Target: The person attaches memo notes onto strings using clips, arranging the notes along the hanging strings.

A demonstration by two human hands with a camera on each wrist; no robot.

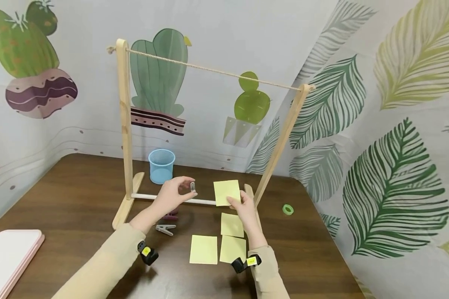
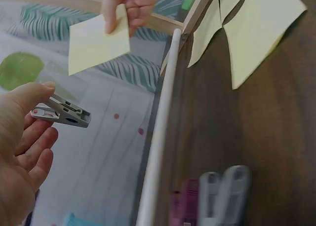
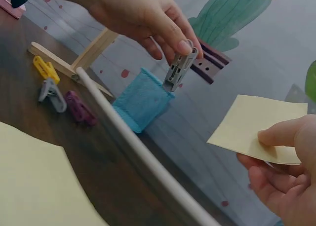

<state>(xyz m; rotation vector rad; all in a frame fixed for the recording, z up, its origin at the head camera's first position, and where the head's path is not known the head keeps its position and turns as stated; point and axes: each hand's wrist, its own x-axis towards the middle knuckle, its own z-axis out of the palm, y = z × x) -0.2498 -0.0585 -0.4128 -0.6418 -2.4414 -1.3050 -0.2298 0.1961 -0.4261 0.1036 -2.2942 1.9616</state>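
Note:
My left hand (image 1: 168,195) pinches a grey clothespin (image 2: 64,112) between thumb and fingers, above the white rod of the wooden stand. To its right, my right hand (image 1: 245,209) holds a yellow sticky note (image 1: 224,191) by its lower right part, thumb on the front face. Several more sticky notes (image 1: 203,250) lie on the table below the hands. Under the left forearm are another grey clothespin (image 1: 166,229) and a purple clothespin (image 3: 79,107); a yellow clothespin (image 3: 46,69) beside them shows in the right wrist view.
A rope (image 1: 209,69) spans the tops of two wooden posts (image 1: 125,124), above both hands. Behind the white rod (image 1: 146,197) stands a blue mesh cup (image 1: 161,171). A green tape ring (image 1: 284,210) lies at right, a white pink-edged board (image 1: 13,259) at left.

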